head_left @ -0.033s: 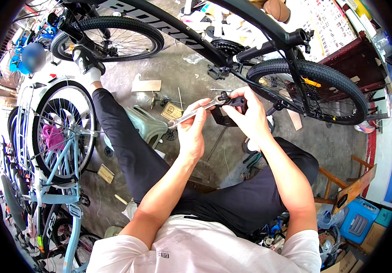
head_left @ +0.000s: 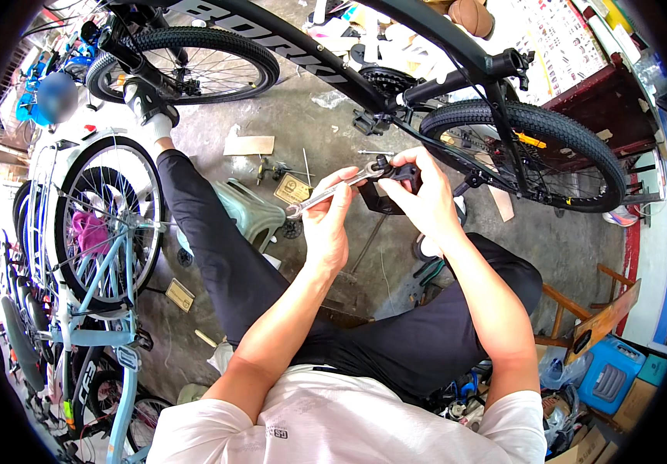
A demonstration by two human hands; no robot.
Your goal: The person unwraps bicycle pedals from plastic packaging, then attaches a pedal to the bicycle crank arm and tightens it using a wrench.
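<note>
My left hand [head_left: 327,224] is closed round the shaft of a silver combination spanner [head_left: 322,198], which lies slantwise across its fingers. The spanner's far end meets a small black fitting at the top of a black pedal-like bicycle part [head_left: 382,204]. My right hand [head_left: 428,195] grips this part from the right, thumb and fingers closed on it and hiding much of its body. Both hands are held close together above my lap. Beyond them stands a black bicycle [head_left: 325,73], its rear wheel [head_left: 519,203] to the right of my hands.
A pale green plastic stool [head_left: 250,210] stands by my left leg. Pliers [head_left: 429,271] lie on the concrete floor near my right leg, and cardboard [head_left: 249,146] lies farther off. A light blue bicycle [head_left: 101,338] is at left. A blue case [head_left: 610,374] sits at lower right.
</note>
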